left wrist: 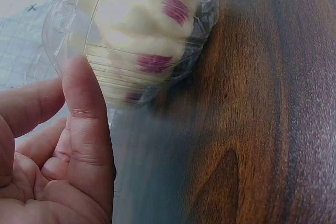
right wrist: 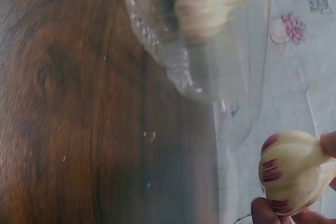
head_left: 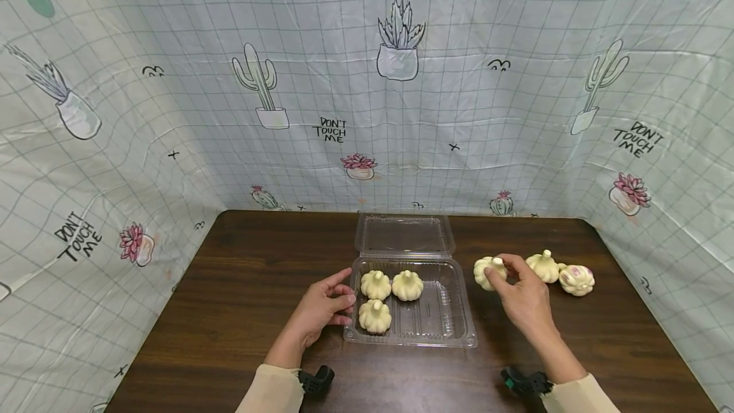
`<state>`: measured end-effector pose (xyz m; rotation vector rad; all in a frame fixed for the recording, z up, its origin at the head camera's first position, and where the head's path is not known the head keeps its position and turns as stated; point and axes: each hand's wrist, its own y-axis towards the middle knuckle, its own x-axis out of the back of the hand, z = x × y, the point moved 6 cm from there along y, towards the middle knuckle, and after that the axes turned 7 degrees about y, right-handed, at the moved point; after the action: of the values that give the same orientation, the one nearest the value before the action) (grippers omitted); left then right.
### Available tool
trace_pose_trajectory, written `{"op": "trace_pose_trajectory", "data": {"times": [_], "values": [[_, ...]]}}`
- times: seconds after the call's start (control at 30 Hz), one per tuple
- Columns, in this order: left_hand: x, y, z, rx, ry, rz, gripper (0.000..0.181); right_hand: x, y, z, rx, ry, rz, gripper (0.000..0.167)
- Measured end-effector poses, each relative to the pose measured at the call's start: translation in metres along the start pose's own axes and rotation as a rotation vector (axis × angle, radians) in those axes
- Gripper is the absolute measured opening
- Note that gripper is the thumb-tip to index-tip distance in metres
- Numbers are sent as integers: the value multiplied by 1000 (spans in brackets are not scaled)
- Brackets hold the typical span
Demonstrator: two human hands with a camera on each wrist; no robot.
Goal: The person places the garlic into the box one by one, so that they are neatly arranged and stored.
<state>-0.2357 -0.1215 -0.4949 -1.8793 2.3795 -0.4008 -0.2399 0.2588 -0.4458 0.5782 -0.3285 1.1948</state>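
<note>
A clear plastic clamshell container (head_left: 441, 335) stands with its lid (head_left: 404, 234) folded back. Inside, along the left and back, sit three pale garlic bulbs (head_left: 375, 316); purple marks show on their sides in the left wrist view. My left hand (head_left: 321, 308) touches the container's left edge with fingers loosely extended, its thumb (left wrist: 86, 114) against the clear wall. To the right of the container, my right hand (head_left: 524, 295) pinches a garlic bulb (head_left: 484, 273) between thumb and fingers, above the table. In the right wrist view this bulb (right wrist: 291, 171) shows purple streaks.
On the right part of the dark wooden table (head_left: 258, 260), another garlic bulb (head_left: 543, 266) stands stem up. Beside it a further bulb (head_left: 576, 280) lies on its side. A printed curtain (head_left: 367, 107) encloses the table's back and sides.
</note>
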Motion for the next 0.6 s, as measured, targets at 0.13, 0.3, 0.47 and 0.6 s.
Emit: {"op": "trace_pose_trajectory", "data": {"times": [0.13, 0.3, 0.47, 0.6], "values": [[0, 0, 1, 2, 2, -3, 62, -4, 0, 7, 6, 7, 18, 34], [0, 0, 0, 2, 1, -3, 62, -9, -1, 16, 16, 11, 43, 36], [-1, 0, -1, 0, 1, -2, 62, -14, -3, 23, 25, 3, 77, 35], [-1, -1, -1, 0, 2, -5, 62, -19, -5, 28, 38, 10, 102, 34]]}}
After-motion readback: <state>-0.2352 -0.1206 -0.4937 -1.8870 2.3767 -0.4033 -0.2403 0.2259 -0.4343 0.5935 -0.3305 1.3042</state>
